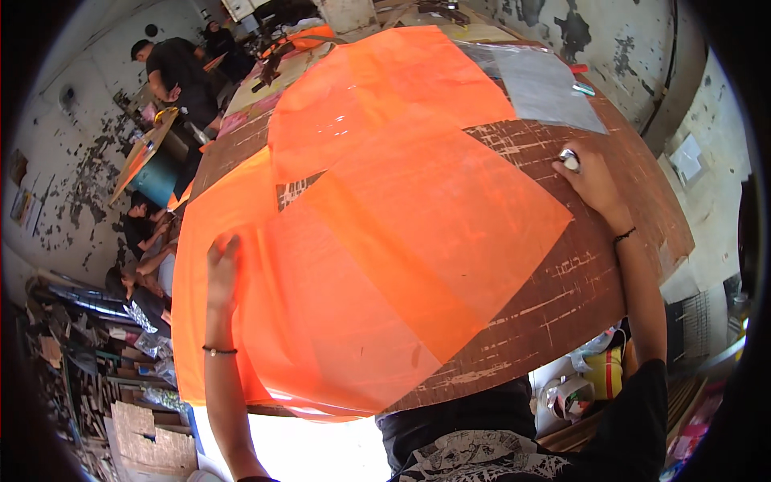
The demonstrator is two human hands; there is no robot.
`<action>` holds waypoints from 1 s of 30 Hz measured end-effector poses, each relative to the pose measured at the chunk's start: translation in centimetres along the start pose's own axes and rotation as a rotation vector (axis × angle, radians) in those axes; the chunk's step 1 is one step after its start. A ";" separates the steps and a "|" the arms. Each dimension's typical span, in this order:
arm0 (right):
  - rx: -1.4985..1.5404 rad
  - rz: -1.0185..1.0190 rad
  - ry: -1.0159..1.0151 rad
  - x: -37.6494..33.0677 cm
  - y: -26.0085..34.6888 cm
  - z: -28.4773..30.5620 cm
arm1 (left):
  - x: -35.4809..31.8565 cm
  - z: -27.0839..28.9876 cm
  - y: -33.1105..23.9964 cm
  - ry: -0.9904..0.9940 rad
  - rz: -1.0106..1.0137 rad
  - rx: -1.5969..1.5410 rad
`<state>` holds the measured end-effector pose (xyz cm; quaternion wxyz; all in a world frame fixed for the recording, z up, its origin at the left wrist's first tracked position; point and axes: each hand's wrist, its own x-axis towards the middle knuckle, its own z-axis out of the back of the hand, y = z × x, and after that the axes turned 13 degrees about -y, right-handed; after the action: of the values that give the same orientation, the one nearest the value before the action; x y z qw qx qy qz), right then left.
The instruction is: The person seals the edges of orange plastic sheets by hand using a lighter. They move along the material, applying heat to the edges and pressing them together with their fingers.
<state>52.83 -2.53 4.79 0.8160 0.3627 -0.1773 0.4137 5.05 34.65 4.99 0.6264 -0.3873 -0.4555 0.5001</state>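
A translucent orange plastic sheet [418,233] with a darker orange band lies over the near part of the brown table. At its left side my left hand [223,269] is closed on the sheet, which creases beside the fingers. My right hand [598,183] rests at the right of the table, away from the sheet. Its fingers are wrapped round a small silver and whitish object [570,161], whose kind I cannot make out. Another orange sheet [377,88] spreads across the far part of the table, partly under the near one. More orange material [193,313] hangs along the left edge.
A clear greyish plastic sheet [546,88] lies at the far right of the scratched table [554,281], beside a small teal item [584,89] and a red one [578,69]. Several people are on the left, around a blue drum [157,181]. Scrap wood [152,438] is stacked lower left.
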 end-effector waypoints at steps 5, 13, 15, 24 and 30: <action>0.013 0.020 -0.180 -0.2 1.9 0.8 | 1.2 -2.8 -0.4 0.110 -0.018 -0.148; -0.235 0.042 0.103 -3.2 7.3 -0.5 | -0.4 -2.0 -3.3 0.071 -0.024 -0.349; -0.210 0.037 0.079 -3.4 7.8 -0.6 | 0.0 -1.4 -2.7 0.043 -0.028 -0.356; -0.128 0.007 -0.022 -3.7 7.9 -1.4 | 4.0 -3.5 -2.6 0.121 -0.097 -0.349; -0.111 -0.037 -0.233 -2.2 2.7 0.6 | 1.8 -6.8 -4.5 0.052 -0.011 -0.445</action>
<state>49.41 -3.11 5.11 0.8162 0.3659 -0.2867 0.3432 12.97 35.26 7.63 0.5398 -0.5261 -0.5404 0.3739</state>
